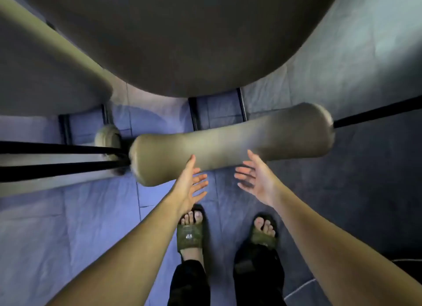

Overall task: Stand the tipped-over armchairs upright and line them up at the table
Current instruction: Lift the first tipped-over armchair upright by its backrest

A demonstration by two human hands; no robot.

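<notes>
Currently both hands, left hand [190, 184] and right hand [255, 177], are open, empty, beside the grey padded upholstered armrest [228, 143]; likely soft, bulky, best gripped around its narrow middle.

The scene is dim and blue-tinted, with the brightest patch on the floor [356, 38] at upper right and deep shadow at lower right. The padded armrest [230, 143] is smeared by motion blur, and wide-angle distortion bends the edges.
</notes>
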